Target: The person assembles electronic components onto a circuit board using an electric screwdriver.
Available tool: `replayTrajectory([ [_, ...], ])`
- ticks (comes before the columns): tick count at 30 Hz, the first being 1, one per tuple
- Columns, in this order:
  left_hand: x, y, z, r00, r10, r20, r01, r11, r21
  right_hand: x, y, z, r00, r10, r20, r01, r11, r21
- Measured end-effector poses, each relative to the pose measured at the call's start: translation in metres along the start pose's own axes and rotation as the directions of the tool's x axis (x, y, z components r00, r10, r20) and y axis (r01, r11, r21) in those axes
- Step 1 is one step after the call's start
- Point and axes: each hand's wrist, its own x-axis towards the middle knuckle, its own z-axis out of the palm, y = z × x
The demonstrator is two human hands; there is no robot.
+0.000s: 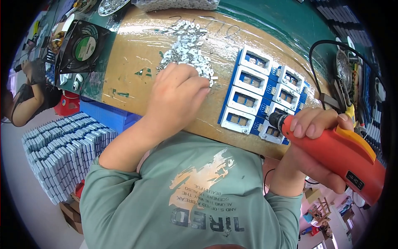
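Note:
My left hand [178,97] is at the near edge of a loose pile of small white plastic pieces [186,45], some with metal screws among them. Its fingers are curled together, and whatever they pinch is hidden beneath the hand. A red electric screwdriver [331,153] with an orange lever is gripped in my right hand [313,124]. The tool's black chuck points left, over the lower right part of a blue fixture [265,108]. Two columns of white rectangular frames [251,79] sit in that fixture; the chuck is close to a right-column frame [273,130].
A black fan [85,47] stands at the left of the brown work board [124,74]. A clear bag of small parts [176,4] lies at the far edge. Stacked pale blocks [68,153] are at lower left, near another person's arm [31,101]. A black cable [313,54] loops at right.

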Motion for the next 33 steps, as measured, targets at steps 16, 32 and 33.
replayTrajectory([
  [16,-0.008,-0.001,-0.008,0.997,-0.045,0.064,0.042,0.998,0.049,0.0,0.0,-0.009,0.995,-0.044,0.085,0.047,0.999,-0.029],
  [32,-0.002,0.015,-0.016,0.967,-0.07,0.244,0.096,0.99,-0.099,0.005,0.001,-0.02,0.989,-0.046,0.138,0.051,0.998,-0.03],
  [33,0.0,0.013,-0.015,0.966,-0.062,0.253,0.089,0.991,-0.098,0.005,0.0,-0.019,0.989,-0.045,0.138,0.053,0.997,-0.052],
])
